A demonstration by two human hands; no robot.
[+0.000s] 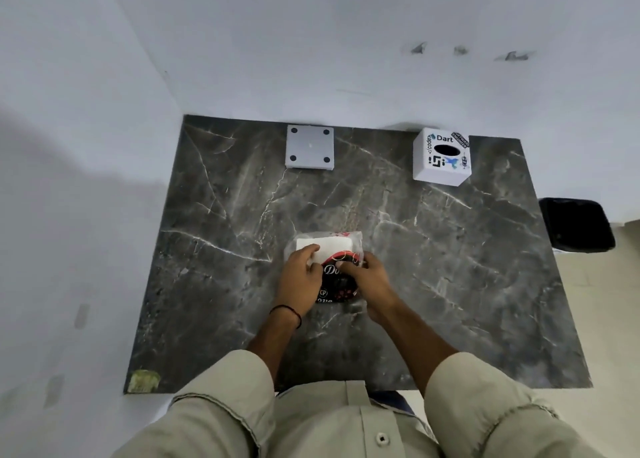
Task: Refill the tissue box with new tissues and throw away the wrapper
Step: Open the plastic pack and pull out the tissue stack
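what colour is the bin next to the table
Black, seen in the head view: the bin stands off the table's right edge.

Dark veined marble table [450, 267], pale walls [311, 41], cream floor [602, 301]
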